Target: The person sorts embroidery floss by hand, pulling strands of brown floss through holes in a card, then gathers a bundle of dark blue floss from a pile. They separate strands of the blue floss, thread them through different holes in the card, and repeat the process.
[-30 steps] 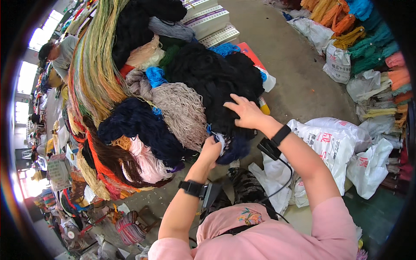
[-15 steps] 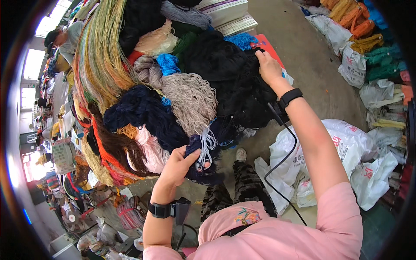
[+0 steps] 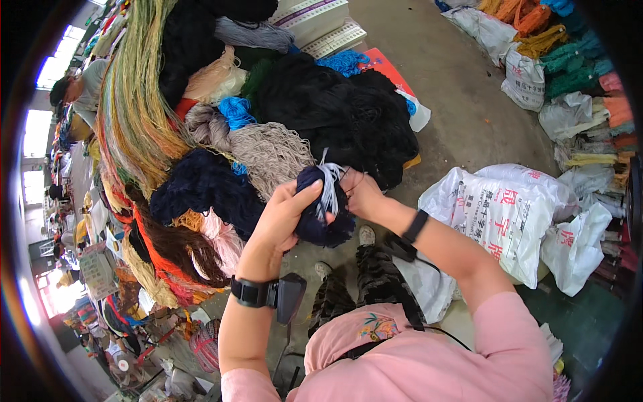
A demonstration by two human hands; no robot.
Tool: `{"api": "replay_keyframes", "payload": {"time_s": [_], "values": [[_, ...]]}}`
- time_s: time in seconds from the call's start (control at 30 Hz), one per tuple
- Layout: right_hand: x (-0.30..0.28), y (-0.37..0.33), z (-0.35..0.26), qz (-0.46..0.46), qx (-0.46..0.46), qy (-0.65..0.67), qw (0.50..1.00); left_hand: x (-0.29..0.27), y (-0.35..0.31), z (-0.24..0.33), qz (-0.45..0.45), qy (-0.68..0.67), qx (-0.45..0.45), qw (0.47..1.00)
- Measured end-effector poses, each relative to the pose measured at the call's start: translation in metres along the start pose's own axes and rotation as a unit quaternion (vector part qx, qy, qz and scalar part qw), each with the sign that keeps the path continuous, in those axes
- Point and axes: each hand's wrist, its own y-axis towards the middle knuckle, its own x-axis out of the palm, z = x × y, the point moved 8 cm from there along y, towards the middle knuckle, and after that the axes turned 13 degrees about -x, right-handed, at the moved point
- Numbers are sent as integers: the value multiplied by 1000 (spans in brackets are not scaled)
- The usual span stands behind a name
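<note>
My left hand grips a small navy yarn skein, its thumb pressed over the top. Pale blue-white strands are looped around that skein and stick up from it. Close against its right side is my right hand, fingers pinched together. A thin dark strand seems to run by those fingertips, but what they hold is too small to make out. Just beyond the hands lie a grey-beige yarn bundle and a large black yarn heap. A larger navy yarn pile rests left of my left hand.
Long multicoloured yarn drapes at the far left, near another person. White boxes and a red sheet lie behind the black heap. White sacks stand on the floor at right; more yarn lines the right edge.
My right hand has left the far edge of the black heap and come back to the skein. My left hand has raised the skein slightly and shifted right.
</note>
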Motion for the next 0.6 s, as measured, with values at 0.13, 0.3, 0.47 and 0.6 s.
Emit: {"api": "replay_keyframes", "payload": {"time_s": [0.13, 0.3, 0.47, 0.6], "values": [[-17, 39, 30, 102, -160, -4, 982, -21, 3, 2, 38, -138, 9, 990], [-87, 59, 20, 111, -103, 264, 953, -91, -8, -23, 135, -273, 112, 946], [-127, 91, -21, 83, -23, 556, 827, -53, 0, -48, 181, -29, 160, 970], [-113, 91, -43, 46, 0, 602, 797, -16, 46, -18, 211, 131, 342, 906]]}}
